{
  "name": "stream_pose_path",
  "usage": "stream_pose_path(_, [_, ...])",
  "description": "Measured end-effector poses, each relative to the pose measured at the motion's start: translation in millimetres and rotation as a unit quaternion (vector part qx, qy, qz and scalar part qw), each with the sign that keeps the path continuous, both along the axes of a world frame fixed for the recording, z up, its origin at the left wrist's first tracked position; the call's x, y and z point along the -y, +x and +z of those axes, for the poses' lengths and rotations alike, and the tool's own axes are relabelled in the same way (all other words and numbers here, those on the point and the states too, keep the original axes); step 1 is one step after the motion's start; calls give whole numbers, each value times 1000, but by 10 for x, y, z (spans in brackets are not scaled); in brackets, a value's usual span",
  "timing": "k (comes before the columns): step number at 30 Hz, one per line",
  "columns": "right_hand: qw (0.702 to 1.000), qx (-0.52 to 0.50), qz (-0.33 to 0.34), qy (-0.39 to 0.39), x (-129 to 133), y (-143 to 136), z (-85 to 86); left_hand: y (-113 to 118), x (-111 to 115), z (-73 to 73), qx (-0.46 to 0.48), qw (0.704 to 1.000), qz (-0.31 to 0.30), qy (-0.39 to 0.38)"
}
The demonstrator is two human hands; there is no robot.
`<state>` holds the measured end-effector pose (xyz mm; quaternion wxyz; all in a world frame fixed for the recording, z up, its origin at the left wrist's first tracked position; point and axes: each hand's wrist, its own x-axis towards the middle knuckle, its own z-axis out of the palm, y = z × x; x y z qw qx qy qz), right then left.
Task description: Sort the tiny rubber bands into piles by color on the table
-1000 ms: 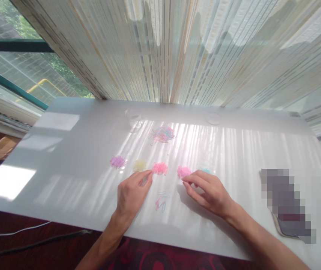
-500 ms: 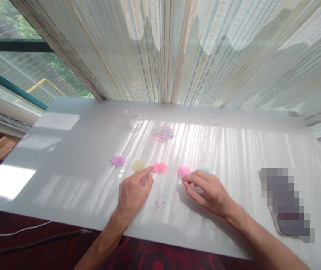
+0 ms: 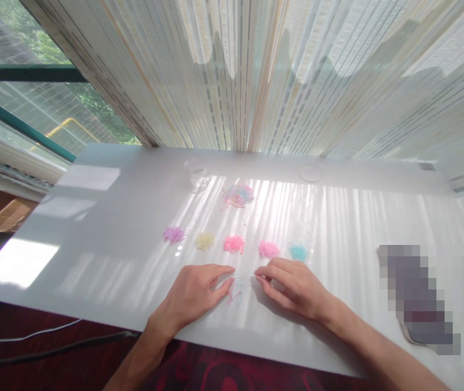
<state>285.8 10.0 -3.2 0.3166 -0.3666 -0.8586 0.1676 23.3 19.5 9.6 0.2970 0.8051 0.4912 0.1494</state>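
My left hand (image 3: 199,288) is over the table, thumb and forefinger apart, beside a few loose pink and blue bands (image 3: 235,293). On the other side of them is my right hand (image 3: 297,285), its thumb and fingertips close together; whether something small is between them cannot be made out. Beyond the hands lies a row of small piles: purple (image 3: 173,234), yellow (image 3: 204,240), red-pink (image 3: 234,244), pink (image 3: 268,248) and blue (image 3: 297,251). A larger mixed-colour pile (image 3: 238,195) sits farther back.
A clear container (image 3: 196,174) stands behind the row, at the back left. Toward the back right lies a clear round lid (image 3: 309,172). A phone, partly blurred out (image 3: 419,298), rests on the white table (image 3: 113,217) at the right. Striped curtains hang behind.
My left hand has drawn back from the red-pink pile to the loose bands, its thumb and forefinger now apart. My right hand has moved slightly nearer, away from the pink pile, uncovering the blue one.
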Motion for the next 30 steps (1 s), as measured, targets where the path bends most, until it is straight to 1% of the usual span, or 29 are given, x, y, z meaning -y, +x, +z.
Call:
stream_pose_path(2, [999, 22, 23, -26, 15, -28, -12, -22, 12, 27, -9, 999, -22, -28])
stream_pose_path(4, [997, 40, 46, -53, 33, -53, -20, -62, 33, 49, -14, 999, -27, -40])
stream_pose_path(8, [989, 66, 89, -97, 74, -89, -23, -176, 93, 72, -15, 998, -37, -45])
stream_pose_path(11, [985, 74, 105, -113, 92, -96, -20, -216, 129, 48, -10, 997, -62, -39])
stream_pose_path(15, [983, 77, 108, -125, 91, -90, -22, -178, 133, -23, 10, 996, -85, -28])
stream_pose_path(18, [984, 77, 107, -124, 89, -86, -19, -140, 119, -50, 17, 995, -93, -25])
stream_pose_path(21, [984, 75, 107, -120, 92, -88, -10, -124, 113, -32, 15, 995, -94, -18])
stream_pose_path(27, [983, 77, 110, -122, 92, -86, -16, -120, 143, 55, 1, 996, -88, -11])
stream_pose_path(30, [984, 75, 108, -122, 89, -82, -24, -110, 158, 59, -9, 996, -91, 3])
